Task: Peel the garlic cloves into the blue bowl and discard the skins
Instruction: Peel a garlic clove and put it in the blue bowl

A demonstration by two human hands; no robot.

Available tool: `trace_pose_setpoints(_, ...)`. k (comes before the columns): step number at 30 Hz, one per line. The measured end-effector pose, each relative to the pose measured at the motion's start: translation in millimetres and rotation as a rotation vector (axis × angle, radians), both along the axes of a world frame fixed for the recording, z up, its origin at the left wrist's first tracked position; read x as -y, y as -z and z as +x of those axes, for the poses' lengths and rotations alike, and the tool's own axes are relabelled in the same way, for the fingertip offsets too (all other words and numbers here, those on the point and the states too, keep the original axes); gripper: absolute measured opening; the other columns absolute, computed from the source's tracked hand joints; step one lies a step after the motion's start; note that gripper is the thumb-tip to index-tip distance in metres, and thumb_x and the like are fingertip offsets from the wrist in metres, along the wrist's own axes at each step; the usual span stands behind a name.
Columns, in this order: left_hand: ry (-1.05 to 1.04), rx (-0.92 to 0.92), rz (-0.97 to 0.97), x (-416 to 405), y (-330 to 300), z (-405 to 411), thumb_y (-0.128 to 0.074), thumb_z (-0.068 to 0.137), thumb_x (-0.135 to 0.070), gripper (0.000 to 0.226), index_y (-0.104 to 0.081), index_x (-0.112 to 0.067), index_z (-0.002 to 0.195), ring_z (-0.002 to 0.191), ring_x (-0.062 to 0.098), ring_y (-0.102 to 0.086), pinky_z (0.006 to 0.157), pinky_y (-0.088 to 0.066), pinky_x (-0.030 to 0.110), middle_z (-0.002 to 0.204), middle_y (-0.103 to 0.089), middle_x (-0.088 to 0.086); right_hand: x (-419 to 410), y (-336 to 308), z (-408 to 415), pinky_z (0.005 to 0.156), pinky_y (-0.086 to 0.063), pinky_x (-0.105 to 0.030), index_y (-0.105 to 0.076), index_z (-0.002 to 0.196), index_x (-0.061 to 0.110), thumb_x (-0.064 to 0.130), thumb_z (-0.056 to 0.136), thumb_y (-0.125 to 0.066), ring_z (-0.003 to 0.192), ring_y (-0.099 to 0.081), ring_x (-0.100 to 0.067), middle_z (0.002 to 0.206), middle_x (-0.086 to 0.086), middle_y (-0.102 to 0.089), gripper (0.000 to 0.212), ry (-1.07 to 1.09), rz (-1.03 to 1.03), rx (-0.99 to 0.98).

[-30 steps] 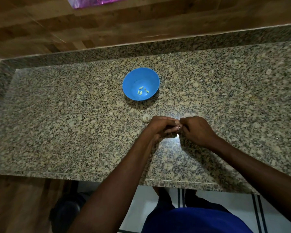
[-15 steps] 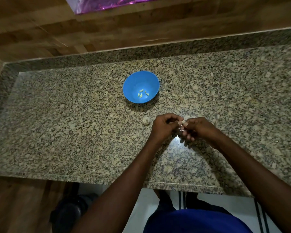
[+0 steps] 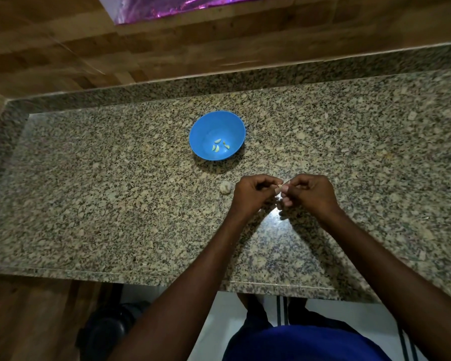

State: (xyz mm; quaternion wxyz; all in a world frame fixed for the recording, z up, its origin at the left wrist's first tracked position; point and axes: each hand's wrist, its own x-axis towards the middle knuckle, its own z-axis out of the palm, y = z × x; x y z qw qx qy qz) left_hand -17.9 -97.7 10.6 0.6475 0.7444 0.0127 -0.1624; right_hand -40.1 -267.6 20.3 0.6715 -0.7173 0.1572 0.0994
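Garlic clove (image 3: pixel 279 188) pinched between left hand (image 3: pixel 254 195) and right hand (image 3: pixel 311 195), above desk (image 3: pixel 115 204) middle | blue bowl (image 3: pixel 216 135) behind, four peeled cloves (image 3: pixel 220 146) inside | garlic piece (image 3: pixel 225 187) beside left hand

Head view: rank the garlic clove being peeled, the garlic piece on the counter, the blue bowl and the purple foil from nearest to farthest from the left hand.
1. Garlic clove being peeled: pinched between the left hand and right hand.
2. Garlic piece on the counter: just left of the hand.
3. Blue bowl: beyond the hands.
4. Purple foil: top edge.
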Motion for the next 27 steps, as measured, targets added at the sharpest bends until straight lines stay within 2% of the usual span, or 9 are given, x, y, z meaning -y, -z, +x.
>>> trace_pose_setpoints(4,-0.028,-0.057,-0.051,1.4,-3.0,-3.1,-0.081,0.082,-0.012,0.02,-0.077,-0.004,0.1,0.08,0.024,-0.069,0.079,-0.059,0.048,0.091,-0.075,0.02,-0.2,-3.5,0.4,0.056,-0.056,-0.029,-0.065,0.074,-0.008,0.002,0.083,-0.076,0.056,-0.068,-0.026,0.069,-0.021,-0.071,0.018,-0.002,0.026,-0.011)
trace_pose_setpoints(7,-0.051,-0.112,-0.103,3.4,-3.9,-5.7,-0.076,0.085,-0.004,0.018,-0.074,0.003,0.102,0.079,0.028,-0.067,0.076,-0.059,0.044,0.094,-0.072,0.03,-0.9,-5.7,0.6,0.054,-0.051,-0.029,-0.061,0.068,-0.004,-0.003,0.083,-0.071,0.049,-0.062,-0.025,0.063,-0.024,-0.066,0.017,-0.007,-0.007,-0.017)
trace_pose_setpoints(12,-0.073,-0.171,-0.141,3.4,-6.4,-8.6,-0.072,0.087,0.0,0.01,-0.073,0.0,0.097,0.073,0.03,-0.064,0.058,-0.059,0.029,0.096,-0.067,0.038,-3.6,-4.9,2.5,0.05,-0.038,-0.022,-0.059,0.066,0.01,0.012,0.082,-0.076,0.049,-0.054,-0.011,0.057,-0.006,-0.062,0.024,-0.113,-0.418,0.153)
trace_pose_setpoints(15,-0.064,-0.139,-0.153,1.6,-3.6,-7.0,-0.073,0.087,0.0,0.015,-0.072,0.004,0.101,0.076,0.032,-0.064,0.061,-0.06,0.03,0.097,-0.067,0.037,-3.0,-2.4,3.3,0.053,-0.039,-0.025,-0.061,0.07,0.012,0.018,0.083,-0.078,0.057,-0.059,-0.019,0.063,-0.005,-0.064,0.022,-0.156,-0.521,0.201)
trace_pose_setpoints(17,-0.053,-0.115,-0.155,0.2,-2.4,-6.3,-0.074,0.087,-0.002,0.018,-0.073,0.004,0.104,0.077,0.031,-0.064,0.065,-0.06,0.031,0.096,-0.069,0.035,-3.9,-2.5,2.9,0.053,-0.04,-0.025,-0.064,0.072,0.011,0.021,0.083,-0.078,0.055,-0.056,-0.016,0.061,-0.002,-0.063,0.021,-0.16,-0.528,0.177)
trace_pose_setpoints(19,-0.041,-0.103,-0.158,0.2,-2.9,-6.9,-0.072,0.089,-0.002,0.02,-0.072,0.005,0.108,0.078,0.032,-0.065,0.066,-0.06,0.031,0.093,-0.07,0.031,-3.6,-3.2,3.2,0.052,-0.042,-0.023,-0.065,0.073,0.008,0.019,0.086,-0.076,0.051,-0.055,-0.014,0.059,-0.004,-0.063,0.021,-0.131,-0.392,0.087)
trace_pose_setpoints(22,-0.047,-0.107,-0.15,0.6,-4.1,-7.5,-0.069,0.091,0.0,0.019,-0.072,0.008,0.108,0.08,0.027,-0.064,0.063,-0.058,0.025,0.093,-0.072,0.02,-2.2,-6.5,0.8,0.055,-0.049,-0.029,-0.064,0.076,0.004,0.006,0.09,-0.069,0.054,-0.062,-0.021,0.065,-0.016,-0.067,0.015,-0.079,0.022,-0.088)
trace_pose_setpoints(24,-0.044,-0.102,-0.137,0.4,-4.2,-7.3,-0.07,0.09,0.001,0.018,-0.072,0.009,0.106,0.079,0.021,-0.066,0.064,-0.056,0.023,0.093,-0.073,0.018,-1.4,-7.5,-1.1,0.054,-0.05,-0.029,-0.065,0.076,0.004,0.004,0.091,-0.068,0.056,-0.063,-0.023,0.067,-0.016,-0.068,0.015,-0.087,0.09,-0.132)
trace_pose_setpoints(27,-0.039,-0.105,-0.139,0.2,-6.1,-7.9,-0.07,0.089,0.0,0.019,-0.072,0.008,0.106,0.077,0.02,-0.065,0.065,-0.056,0.023,0.092,-0.073,0.02,-0.7,-10.1,-2.5,0.053,-0.051,-0.027,-0.067,0.08,0.002,0.006,0.092,-0.067,0.057,-0.063,-0.022,0.069,-0.014,-0.069,0.012,-0.102,0.16,-0.172)
